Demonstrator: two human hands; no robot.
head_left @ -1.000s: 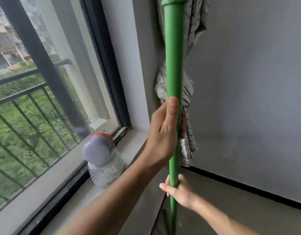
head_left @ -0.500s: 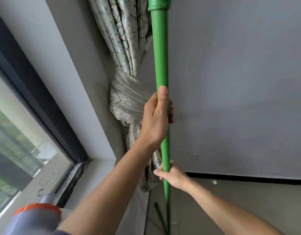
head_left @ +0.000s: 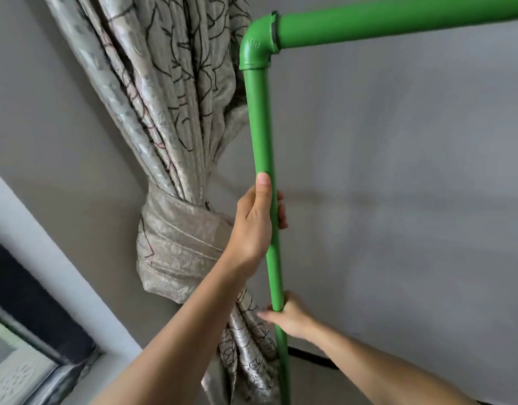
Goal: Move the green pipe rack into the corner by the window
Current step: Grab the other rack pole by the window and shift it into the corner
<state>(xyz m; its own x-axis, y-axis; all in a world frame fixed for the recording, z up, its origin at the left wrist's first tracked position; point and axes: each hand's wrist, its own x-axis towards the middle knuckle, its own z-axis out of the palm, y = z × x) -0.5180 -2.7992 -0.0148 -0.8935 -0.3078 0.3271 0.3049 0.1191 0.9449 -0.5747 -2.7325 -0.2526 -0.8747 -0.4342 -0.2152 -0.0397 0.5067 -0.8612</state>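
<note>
The green pipe rack stands upright in front of me, its vertical post rising to an elbow joint from which a horizontal bar runs off to the right. My left hand is wrapped around the post at mid height, thumb pointing up along it. Lower down, my right hand grips the same post from the right. The foot of the rack is out of view.
A knotted patterned curtain hangs in the corner just left of the post, touching or nearly touching it. The grey wall is behind. The dark window frame and sill lie at lower left.
My view has tilted up and right: the window and the jar on the sill have left the frame, and the elbow joint and top bar now show. Both hands keep their grip.
</note>
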